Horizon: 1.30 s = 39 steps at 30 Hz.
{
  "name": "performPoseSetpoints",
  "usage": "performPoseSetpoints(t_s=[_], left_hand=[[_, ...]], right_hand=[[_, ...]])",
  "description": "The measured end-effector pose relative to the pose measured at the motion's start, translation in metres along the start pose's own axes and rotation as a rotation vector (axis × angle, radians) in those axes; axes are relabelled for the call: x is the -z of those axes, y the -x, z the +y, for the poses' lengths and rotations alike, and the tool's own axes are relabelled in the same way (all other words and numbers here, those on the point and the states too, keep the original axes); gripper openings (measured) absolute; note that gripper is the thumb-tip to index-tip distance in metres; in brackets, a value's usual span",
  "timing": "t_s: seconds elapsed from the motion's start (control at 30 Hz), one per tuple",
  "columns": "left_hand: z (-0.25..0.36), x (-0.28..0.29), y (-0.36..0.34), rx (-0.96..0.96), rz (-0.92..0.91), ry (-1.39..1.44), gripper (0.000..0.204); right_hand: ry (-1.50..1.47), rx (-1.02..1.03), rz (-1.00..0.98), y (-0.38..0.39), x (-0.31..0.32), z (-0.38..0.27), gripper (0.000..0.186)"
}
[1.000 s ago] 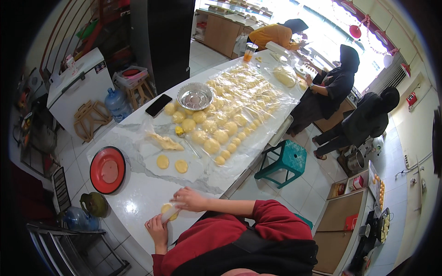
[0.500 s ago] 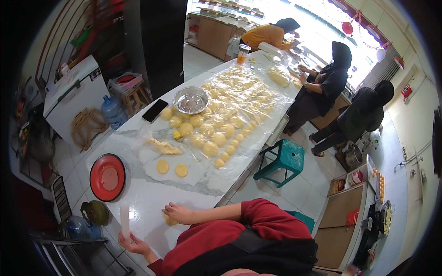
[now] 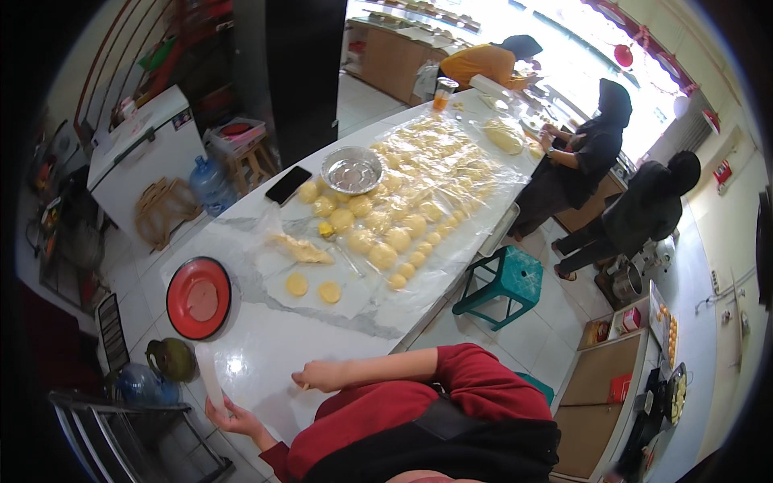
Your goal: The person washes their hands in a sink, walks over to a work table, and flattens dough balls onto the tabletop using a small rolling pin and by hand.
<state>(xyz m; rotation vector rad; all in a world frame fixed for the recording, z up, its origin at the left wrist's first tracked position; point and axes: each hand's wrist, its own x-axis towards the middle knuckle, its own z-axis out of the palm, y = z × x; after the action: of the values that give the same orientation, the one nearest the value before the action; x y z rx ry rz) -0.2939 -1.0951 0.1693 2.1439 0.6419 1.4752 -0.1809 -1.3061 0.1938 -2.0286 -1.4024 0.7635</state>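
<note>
My left hand (image 3: 233, 416), at the near left table edge, grips the lower end of a white stick-like rolling pin (image 3: 211, 378), which stands tilted upward. Over the bare near tabletop, my right hand (image 3: 320, 375) has its fingers curled in a pinch. The yellow dough piece it holds is almost wholly hidden by the fingers. Ahead of it lie two flat dough discs (image 3: 296, 284) and a ragged dough lump (image 3: 303, 248) partly in clear plastic. A red plate (image 3: 179, 310) with a pinkish round patch sits at the left edge.
Many dough balls (image 3: 398, 239) lie under a plastic sheet beyond, beside a foil bowl (image 3: 352, 171) and a phone (image 3: 288, 185). A green stool (image 3: 515, 278) stands right of the table. Three people work farther off. Left are a chest freezer (image 3: 145, 153) and a water bottle (image 3: 211, 189).
My right hand has drawn the dough piece off the tabletop into its fingers. The rolling pin now leans more to the left. The whole view has shifted slightly.
</note>
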Motion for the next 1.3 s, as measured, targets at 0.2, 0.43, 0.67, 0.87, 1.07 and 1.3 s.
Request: performPoseSetpoints(t_s=[0.2, 0.43, 0.67, 0.87, 1.07, 1.3], left_hand=[[-0.009, 0.001, 0.007, 0.129, 0.062, 0.064, 0.036], [-0.013, 0.019, 0.012, 0.334, 0.12, 0.168, 0.037], [-0.007, 0.029, 0.011, 0.512, 0.23, 0.168, 0.041], [0.002, 0.027, 0.005, 0.53, 0.295, 0.225, 0.038], [-0.005, 0.026, 0.0, 0.514, 0.308, 0.221, 0.037], [-0.012, 0.037, 0.0, 0.527, 0.386, 0.185, 0.042]], right_hand=[[-0.544, -0.049, 0.474, 0.04, 0.071, 0.021, 0.026], [0.333, -0.423, 0.666, 0.079, 0.019, 0.093, 0.052], [0.469, -0.418, 0.778, 0.079, 0.021, 0.076, 0.058], [0.423, -0.507, 0.929, 0.045, 0.096, 0.111, 0.035], [0.583, -0.536, 1.027, 0.002, 0.15, 0.177, 0.017], [0.745, -0.521, 0.988, -0.014, 0.157, 0.206, 0.007]])
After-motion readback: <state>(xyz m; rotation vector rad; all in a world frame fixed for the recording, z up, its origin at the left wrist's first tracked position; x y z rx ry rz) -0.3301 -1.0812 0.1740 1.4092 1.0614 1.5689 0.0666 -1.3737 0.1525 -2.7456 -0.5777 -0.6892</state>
